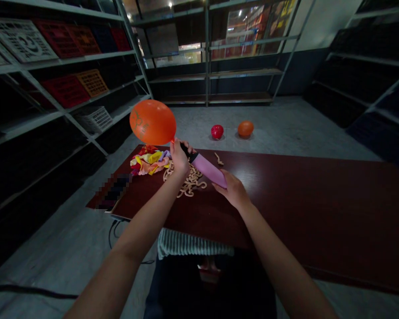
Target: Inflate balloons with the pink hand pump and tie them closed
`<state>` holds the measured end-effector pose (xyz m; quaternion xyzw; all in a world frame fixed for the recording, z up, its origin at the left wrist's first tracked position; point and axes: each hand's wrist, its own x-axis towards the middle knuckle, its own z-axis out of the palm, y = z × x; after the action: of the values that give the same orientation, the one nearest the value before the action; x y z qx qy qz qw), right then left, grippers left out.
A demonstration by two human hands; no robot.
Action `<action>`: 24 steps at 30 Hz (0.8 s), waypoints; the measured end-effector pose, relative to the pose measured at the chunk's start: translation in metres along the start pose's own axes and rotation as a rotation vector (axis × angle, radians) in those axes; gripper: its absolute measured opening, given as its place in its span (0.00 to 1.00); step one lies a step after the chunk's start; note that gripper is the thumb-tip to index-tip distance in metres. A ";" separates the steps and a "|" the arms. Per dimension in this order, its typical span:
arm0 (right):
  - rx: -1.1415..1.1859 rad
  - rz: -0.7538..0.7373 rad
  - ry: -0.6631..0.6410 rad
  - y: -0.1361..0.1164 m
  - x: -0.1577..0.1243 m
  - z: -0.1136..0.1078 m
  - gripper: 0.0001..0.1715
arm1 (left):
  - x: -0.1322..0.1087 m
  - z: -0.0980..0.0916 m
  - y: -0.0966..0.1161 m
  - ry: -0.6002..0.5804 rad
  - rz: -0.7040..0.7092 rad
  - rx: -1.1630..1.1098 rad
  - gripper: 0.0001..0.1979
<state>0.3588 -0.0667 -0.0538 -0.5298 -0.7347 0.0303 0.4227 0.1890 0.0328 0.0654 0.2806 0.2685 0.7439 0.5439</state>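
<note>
Passage is unobstructed across the worktop (306, 204) to the right of the right hand (235, 191). Between the hands, the slanted pump (210, 170) bars direct crossing. The balloon (153, 122) blocks travel forward-left of the left hand (181, 158); at surface level, curled pieces (189, 189) (loosely heaped) obstruct.

Both forearms are bare: the left forearm (142, 221) and the right forearm (279, 248) are smooth and slender, each narrowing towards the wrist. The left hand (180, 159) and the right hand (236, 190) are bare too. Dark clothing (162, 292) covers the lap – near black, bluish at its edge – and its folds are lost in shadow. Ribbed pale teal fabric (193, 243) adjoins it; whether worn, I cannot tell.
</note>
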 end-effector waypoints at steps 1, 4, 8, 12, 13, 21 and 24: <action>0.004 0.010 -0.002 0.000 0.000 0.000 0.30 | -0.002 0.000 -0.001 -0.005 0.009 0.000 0.12; 0.027 0.024 -0.003 -0.003 0.001 -0.001 0.31 | 0.000 -0.002 0.001 -0.005 0.017 0.016 0.11; 0.034 0.021 -0.033 -0.008 0.004 -0.003 0.30 | 0.007 -0.008 0.011 0.065 -0.003 0.040 0.11; -0.008 -0.021 -0.056 -0.010 0.004 -0.004 0.29 | 0.019 -0.021 0.021 0.122 -0.001 0.044 0.10; -0.024 -0.032 -0.058 -0.010 0.004 -0.004 0.29 | 0.024 -0.025 0.024 0.140 0.002 0.045 0.10; -0.095 -0.133 -0.113 -0.014 0.003 -0.010 0.28 | 0.062 -0.065 0.067 0.256 0.070 0.089 0.10; -0.116 -0.151 -0.113 -0.015 0.004 -0.008 0.28 | 0.072 -0.074 0.086 0.265 0.090 0.106 0.10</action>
<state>0.3523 -0.0733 -0.0389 -0.4938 -0.7957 -0.0146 0.3503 0.0621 0.0724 0.0838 0.2202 0.3637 0.7828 0.4543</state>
